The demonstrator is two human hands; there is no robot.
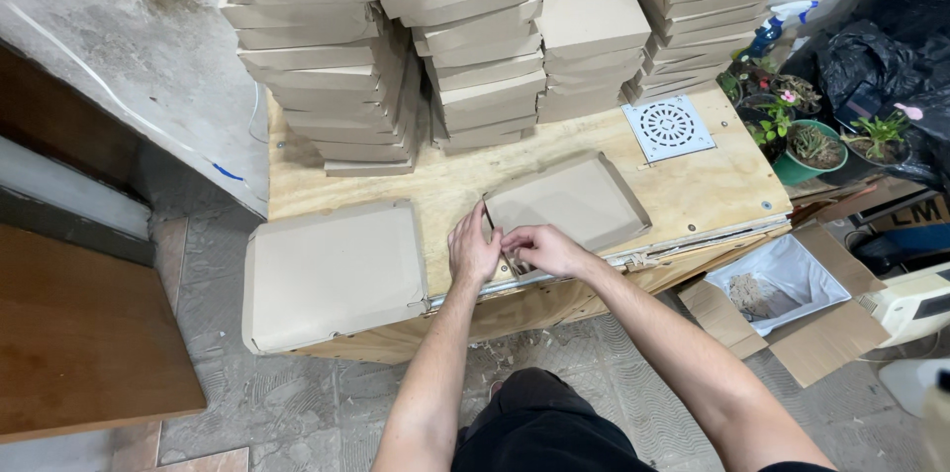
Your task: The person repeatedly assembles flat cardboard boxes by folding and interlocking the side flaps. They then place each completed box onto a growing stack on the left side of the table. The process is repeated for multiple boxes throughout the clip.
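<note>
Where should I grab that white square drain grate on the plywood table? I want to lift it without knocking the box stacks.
Take the white drain grate by its near and right edges, coming from the open table side. It lies flat, and the cardboard box stacks crowd its far side, so those edges are freest.
</note>
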